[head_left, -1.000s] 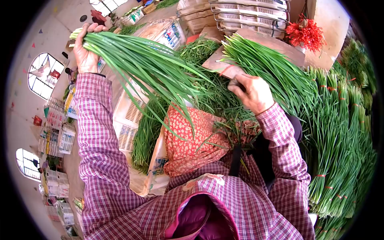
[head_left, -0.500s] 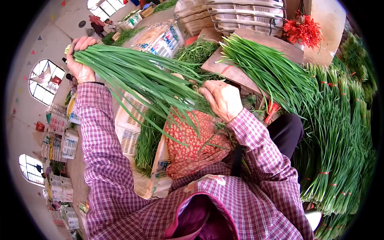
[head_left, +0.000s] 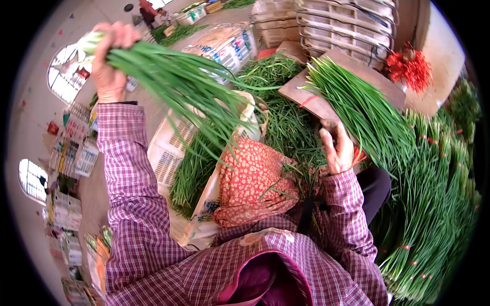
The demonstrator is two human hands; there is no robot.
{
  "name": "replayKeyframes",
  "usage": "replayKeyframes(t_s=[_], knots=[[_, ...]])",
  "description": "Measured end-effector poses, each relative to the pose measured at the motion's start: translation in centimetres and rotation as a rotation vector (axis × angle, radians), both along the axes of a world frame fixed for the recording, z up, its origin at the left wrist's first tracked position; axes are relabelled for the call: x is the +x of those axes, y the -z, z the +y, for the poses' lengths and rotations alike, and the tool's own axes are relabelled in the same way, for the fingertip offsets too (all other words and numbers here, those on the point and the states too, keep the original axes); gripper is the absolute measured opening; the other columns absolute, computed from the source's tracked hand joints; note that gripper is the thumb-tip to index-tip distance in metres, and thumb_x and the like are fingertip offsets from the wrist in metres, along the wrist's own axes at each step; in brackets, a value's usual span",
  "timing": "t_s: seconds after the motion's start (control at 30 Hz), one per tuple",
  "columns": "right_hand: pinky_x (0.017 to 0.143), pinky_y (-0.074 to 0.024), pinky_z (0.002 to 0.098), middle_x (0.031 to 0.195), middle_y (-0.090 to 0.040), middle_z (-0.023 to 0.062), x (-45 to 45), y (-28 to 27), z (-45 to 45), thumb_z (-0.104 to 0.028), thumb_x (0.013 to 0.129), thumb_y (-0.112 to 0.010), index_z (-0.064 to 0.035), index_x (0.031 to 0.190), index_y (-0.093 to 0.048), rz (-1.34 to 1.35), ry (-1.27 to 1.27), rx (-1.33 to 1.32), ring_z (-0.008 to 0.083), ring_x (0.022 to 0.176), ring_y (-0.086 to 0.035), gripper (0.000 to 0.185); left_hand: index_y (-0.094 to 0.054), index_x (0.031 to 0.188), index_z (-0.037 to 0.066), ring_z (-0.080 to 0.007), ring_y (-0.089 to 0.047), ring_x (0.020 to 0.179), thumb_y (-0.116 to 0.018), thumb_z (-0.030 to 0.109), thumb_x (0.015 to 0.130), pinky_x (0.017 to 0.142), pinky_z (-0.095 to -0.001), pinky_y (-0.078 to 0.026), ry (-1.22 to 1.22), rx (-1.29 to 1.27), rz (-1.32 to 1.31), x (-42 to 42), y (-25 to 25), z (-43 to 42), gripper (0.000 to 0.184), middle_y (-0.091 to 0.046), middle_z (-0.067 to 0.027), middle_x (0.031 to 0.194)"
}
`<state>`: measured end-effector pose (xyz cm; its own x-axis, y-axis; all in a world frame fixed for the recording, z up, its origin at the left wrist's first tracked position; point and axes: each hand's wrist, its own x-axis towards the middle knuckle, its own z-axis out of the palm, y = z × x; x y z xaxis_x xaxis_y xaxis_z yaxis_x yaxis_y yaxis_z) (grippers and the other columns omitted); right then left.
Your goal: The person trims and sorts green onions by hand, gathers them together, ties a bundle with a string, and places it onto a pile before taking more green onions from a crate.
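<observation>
Raised at the upper left, my left hand (head_left: 112,61) grips a bunch of long green stalks (head_left: 178,76) by its pale ends, and the leaves trail down to the right. My right hand (head_left: 337,145) is apart from that bunch, its fingers bent and separated with nothing between them. Beside it, more green stalks (head_left: 357,102) lie on a board (head_left: 301,92). A red tie (head_left: 358,157) shows by my right wrist. Loose greens (head_left: 291,122) lie between the hands, above a red patterned cloth (head_left: 250,183) on my lap.
Tied bundles of greens (head_left: 434,204) are piled at the right. Red ties (head_left: 409,69) hang in a cluster at the upper right, near stacked white crates (head_left: 344,30). A white crate (head_left: 171,148) with greens stands at the left of my lap. People are in the far background.
My left hand has risen with the bunch, which is blurred by motion. My right hand went to the bunch's leaf ends, then moved back right and down, away from them.
</observation>
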<state>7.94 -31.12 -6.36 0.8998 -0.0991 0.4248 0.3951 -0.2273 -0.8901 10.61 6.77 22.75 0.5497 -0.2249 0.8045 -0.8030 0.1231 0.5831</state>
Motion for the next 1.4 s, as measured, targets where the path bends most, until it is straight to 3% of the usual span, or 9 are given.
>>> replayKeyframes(t_s=[0.07, 0.17, 0.23, 0.37, 0.9, 0.97, 1.1, 1.33, 1.4], knots=[[0.065, -0.0453, 0.0261, 0.072, -0.058, 0.0027, 0.1, 0.6, -0.2, -0.018, 0.091, -0.060, -0.0035, 0.109, -0.061, 0.007, -0.037, -0.022, 0.0112, 0.066, -0.053, 0.023, -0.060, 0.090, 0.009, -0.0125, -0.061, 0.068, -0.062, 0.020, 0.088, 0.064, -0.0273, -0.054, -0.342, 0.443, -0.272, -2.4, 2.4, -4.3, 0.012, -0.062, -0.0028, 0.077], [0.069, -0.0475, 0.0281, 0.078, -0.063, 0.0058, -0.2, 1.1, -0.2, -0.021, 0.091, -0.061, -0.0011, 0.106, -0.063, 0.047, -0.098, -0.095, 0.0127, 0.070, -0.057, 0.024, -0.061, 0.087, 0.014, -0.0131, -0.060, 0.066, -0.069, 0.024, 0.081, 0.059, -0.0308, -0.052, -0.362, 0.767, -0.601, -4.6, 11.4, -11.4, 0.014, -0.059, 0.0009, 0.075], [0.070, -0.0480, 0.0287, 0.078, -0.064, 0.0071, -0.4, 1.9, -0.4, -0.020, 0.091, -0.060, -0.0002, 0.104, -0.063, 0.054, -0.164, -0.160, 0.0133, 0.072, -0.058, 0.023, -0.056, 0.078, 0.016, -0.0126, -0.049, 0.062, -0.066, 0.027, 0.081, 0.054, -0.0286, -0.042, -0.378, 0.983, -0.517, -7.1, 19.5, -14.5, 0.015, -0.044, 0.0016, 0.066], [0.064, -0.0473, 0.0281, 0.073, -0.062, 0.0075, -1.6, 3.0, -0.9, -0.013, 0.090, -0.060, 0.0001, 0.103, -0.063, 0.073, -0.228, -0.263, 0.0145, 0.064, -0.058, 0.019, -0.054, 0.076, 0.012, -0.0134, -0.051, 0.069, -0.059, 0.014, 0.080, 0.059, -0.0291, -0.042, -0.295, 1.140, -0.322, -12.6, 34.8, -18.1, 0.006, -0.048, -0.0001, 0.070], [0.063, -0.0507, 0.0323, 0.073, -0.066, 0.0129, -2.5, 3.2, 7.3, -0.013, 0.087, -0.067, 0.0007, 0.086, -0.064, 0.185, -0.489, -0.288, 0.0212, 0.065, -0.065, 0.014, -0.059, 0.072, 0.007, -0.0225, -0.058, 0.073, -0.058, 0.021, 0.073, 0.074, -0.0355, -0.044, -0.301, 1.358, -0.399, -14.6, 41.1, -19.2, 0.013, -0.056, -0.0059, 0.066], [0.054, -0.0418, 0.0262, 0.062, -0.057, 0.0032, -2.6, 3.6, 8.0, -0.015, 0.090, -0.065, 0.0018, 0.084, -0.062, 0.124, -0.515, -0.270, 0.0074, 0.058, -0.048, 0.018, -0.058, 0.070, 0.007, -0.0237, -0.058, 0.072, -0.058, 0.020, 0.073, 0.076, -0.0378, -0.044, -0.351, 1.389, -0.409, -14.8, 41.8, -19.5, 0.013, -0.056, -0.0062, 0.065], [0.053, -0.0414, 0.0270, 0.060, -0.055, 0.0041, -2.8, 3.5, 8.1, -0.017, 0.090, -0.066, 0.0018, 0.083, -0.061, 0.120, -0.526, -0.309, 0.0081, 0.056, -0.048, 0.021, -0.057, 0.070, 0.006, -0.0242, -0.058, 0.071, -0.057, 0.021, 0.075, 0.078, -0.0410, -0.044, -0.288, 1.489, -0.370, -14.8, 42.8, -19.7, 0.016, -0.055, -0.0054, 0.062], [0.054, -0.0431, 0.0289, 0.061, -0.057, 0.0047, -3.0, 4.8, 7.5, -0.019, 0.091, -0.063, 0.0014, 0.086, -0.063, 0.123, -0.502, -0.285, 0.0105, 0.055, -0.049, 0.021, -0.058, 0.074, 0.005, -0.0260, -0.058, 0.073, -0.053, 0.019, 0.079, 0.080, -0.0419, -0.045, -0.244, 1.641, -0.346, -14.7, 43.5, -20.0, 0.016, -0.054, -0.0081, 0.064], [0.070, -0.0514, 0.0318, 0.080, -0.067, 0.0141, -3.1, 4.6, 7.1, -0.018, 0.091, -0.063, 0.0015, 0.096, -0.064, 0.199, -0.511, -0.349, 0.0230, 0.072, -0.066, 0.020, -0.059, 0.077, 0.004, -0.0258, -0.058, 0.076, -0.053, 0.019, 0.079, 0.081, -0.0417, -0.045, -0.241, 1.653, -0.323, -14.7, 45.2, -20.1, 0.017, -0.054, -0.0082, 0.067]])
